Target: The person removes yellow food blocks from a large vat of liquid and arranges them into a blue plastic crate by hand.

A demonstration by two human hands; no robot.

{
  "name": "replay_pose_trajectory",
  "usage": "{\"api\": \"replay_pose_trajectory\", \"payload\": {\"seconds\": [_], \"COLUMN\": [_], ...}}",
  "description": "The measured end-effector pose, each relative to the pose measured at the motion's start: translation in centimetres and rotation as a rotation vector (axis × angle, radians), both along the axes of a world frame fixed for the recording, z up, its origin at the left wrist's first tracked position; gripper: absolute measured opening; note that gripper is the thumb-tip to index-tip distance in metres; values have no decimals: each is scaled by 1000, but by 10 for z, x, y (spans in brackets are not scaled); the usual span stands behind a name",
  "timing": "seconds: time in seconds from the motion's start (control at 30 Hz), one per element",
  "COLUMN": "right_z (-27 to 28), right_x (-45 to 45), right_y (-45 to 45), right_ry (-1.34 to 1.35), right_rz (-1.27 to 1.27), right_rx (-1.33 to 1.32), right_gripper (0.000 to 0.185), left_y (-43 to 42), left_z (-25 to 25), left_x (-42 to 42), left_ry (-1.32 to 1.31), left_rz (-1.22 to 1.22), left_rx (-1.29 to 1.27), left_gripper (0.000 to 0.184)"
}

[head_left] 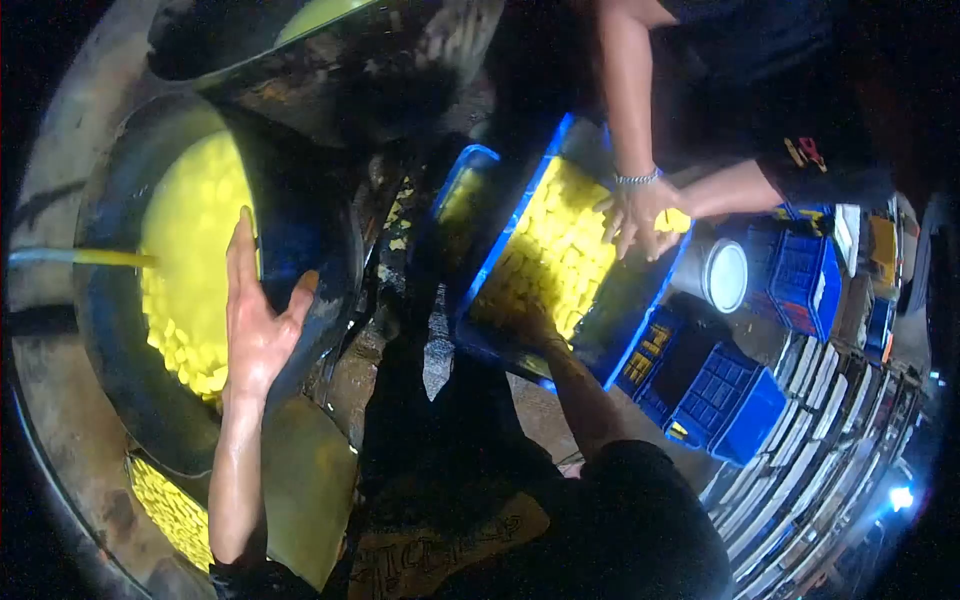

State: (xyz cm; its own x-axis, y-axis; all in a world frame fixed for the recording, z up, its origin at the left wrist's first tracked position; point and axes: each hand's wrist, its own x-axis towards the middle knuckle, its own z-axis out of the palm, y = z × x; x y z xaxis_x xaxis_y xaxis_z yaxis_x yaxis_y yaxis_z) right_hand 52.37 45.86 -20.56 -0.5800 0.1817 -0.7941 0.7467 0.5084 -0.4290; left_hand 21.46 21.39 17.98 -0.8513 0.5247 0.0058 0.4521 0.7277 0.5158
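Observation:
My left hand (262, 335) is over the right side of a large dark pot (110, 300), fingers stretched out and thumb apart, with nothing in it. Yellow blocks (190, 360) lie in cloudy yellow liquid (195, 215) inside the pot. On the other side, my right hand (528, 322) reaches into a blue bin (510, 240) and touches more yellow blocks (560, 230); shadow hides its fingers. Across the bin, a co-worker's hands (640, 215) are over the same blocks, one beside a yellow piece (672, 220).
A stick or pipe (80, 257) reaches into the pot from the left. A tray of yellow pieces (165, 510) is at lower left. Blue crates (725, 400) and a white bucket (725, 275) stand right of the bin. A narrow blue container (465, 185) adjoins its left side.

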Motion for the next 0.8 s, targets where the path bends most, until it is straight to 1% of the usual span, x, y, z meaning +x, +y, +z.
{"api": "replay_pose_trajectory", "payload": {"seconds": [0.03, 0.07, 0.17, 0.23, 0.27, 0.3, 0.33, 0.37, 0.43, 0.47, 0.5, 0.53, 0.57, 0.6, 0.63, 0.7, 0.77, 0.8], "right_z": [-4, -8, -14, -21, -14, -20, -10, -13, 6, 21, 44, 67, 101, 147, 204, 363, 434, 442], "right_x": [-2, -7, -12, -5, -9, -6, -12, -8, -19, -24, -36, -47, -69, -98, -131, -223, -288, -319], "right_y": [-4, -7, -16, -17, -16, -12, -10, -4, 5, 13, 17, 19, 17, 6, -14, -106, -157, -185], "right_ry": [10, 22, 47, 47, 48, 46, 41, 27, -14, -31, -28, 29, 175, 366, 575, 910, 980, 954], "right_rz": [43, 93, 233, 317, 353, 396, 419, 440, 464, 458, 427, 362, 223, 64, -69, -180, 253, 451], "right_rx": [18, 30, 75, 97, 104, 113, 119, 127, 149, 158, 152, 132, 60, -37, -131, -191, -46, -35], "right_gripper": [34, 33, 30, 28, 27, 26, 25, 25, 23, 22, 22, 21, 21, 20, 20, 15, 21, 22], "left_y": [-2, -3, -10, -20, -25, -32, -45, -61, -103, -125, -148, -173, -191, -203, -212, -233, -237, -246], "left_z": [1, 3, -2, -7, -5, -1, 3, 7, 7, 5, -3, -10, -24, -37, -54, -94, -136, -166], "left_x": [-1, -3, -6, -10, -12, -17, -27, -40, -70, -85, -96, -100, -101, -98, -93, -78, -55, -52], "left_ry": [20, -31, 14, 118, -117, -338, -415, -494, -351, -376, -407, -421, -443, -501, -559, -555, -411, -366], "left_rz": [-1, 9, -11, -57, 51, 151, 267, 370, 461, 480, 495, 432, 368, 316, 255, 106, 129, 56], "left_rx": [-10, 34, 120, 184, 334, 508, 585, 666, 693, 604, 519, 418, 317, 171, 26, -260, -514, -554], "left_gripper": [78, 78, 84, 81, 75, 69, 64, 59, 53, 49, 45, 42, 39, 38, 37, 36, 47, 44]}}
